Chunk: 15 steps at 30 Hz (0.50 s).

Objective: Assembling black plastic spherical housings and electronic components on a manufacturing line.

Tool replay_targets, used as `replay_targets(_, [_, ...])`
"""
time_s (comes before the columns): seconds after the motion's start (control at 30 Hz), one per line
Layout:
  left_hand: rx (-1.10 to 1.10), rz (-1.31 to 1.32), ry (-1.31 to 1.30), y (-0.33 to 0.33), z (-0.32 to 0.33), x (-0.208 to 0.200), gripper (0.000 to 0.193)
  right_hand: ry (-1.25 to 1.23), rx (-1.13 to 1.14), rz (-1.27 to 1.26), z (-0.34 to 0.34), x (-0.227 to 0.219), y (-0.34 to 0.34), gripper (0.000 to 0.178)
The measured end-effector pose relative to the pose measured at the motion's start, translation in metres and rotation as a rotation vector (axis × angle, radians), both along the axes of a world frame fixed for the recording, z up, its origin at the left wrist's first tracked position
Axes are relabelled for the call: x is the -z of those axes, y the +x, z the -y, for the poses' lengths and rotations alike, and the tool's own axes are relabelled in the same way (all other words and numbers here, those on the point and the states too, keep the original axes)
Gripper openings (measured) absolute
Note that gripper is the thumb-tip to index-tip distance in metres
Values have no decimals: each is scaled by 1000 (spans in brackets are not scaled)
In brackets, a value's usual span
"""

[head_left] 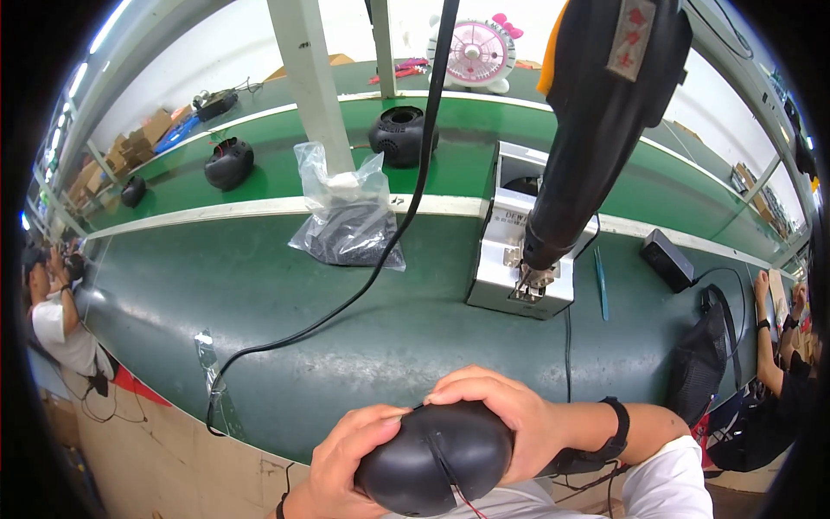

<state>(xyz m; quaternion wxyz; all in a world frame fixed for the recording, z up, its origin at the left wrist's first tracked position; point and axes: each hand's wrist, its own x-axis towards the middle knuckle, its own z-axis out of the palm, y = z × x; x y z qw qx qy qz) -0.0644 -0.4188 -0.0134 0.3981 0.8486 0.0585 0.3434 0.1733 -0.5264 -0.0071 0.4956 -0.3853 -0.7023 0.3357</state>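
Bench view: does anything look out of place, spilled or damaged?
The cable curves over the bench to tape at its near edge, a possible snag. The pink fan beyond the green belt looks too playful here. No spill shows, nor clear damage to the shell.

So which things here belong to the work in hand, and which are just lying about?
Likely part of it:
- black rounded shell, between left hand and right hand
- black shells on green belt
- black power screwdriver
- white screw feeder
- bag of black parts

Probably lying about:
- pink-and-white fan
- black bag
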Motion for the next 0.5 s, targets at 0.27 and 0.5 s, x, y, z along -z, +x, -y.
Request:
replay_targets(0.27, [-161,152,495,7,2,13,91,28,100,190,-2,-25,5,96])
replay_targets(0.5, [-290,270,211,28,-6,14,108,331,86,115,-14,-5,11,84])
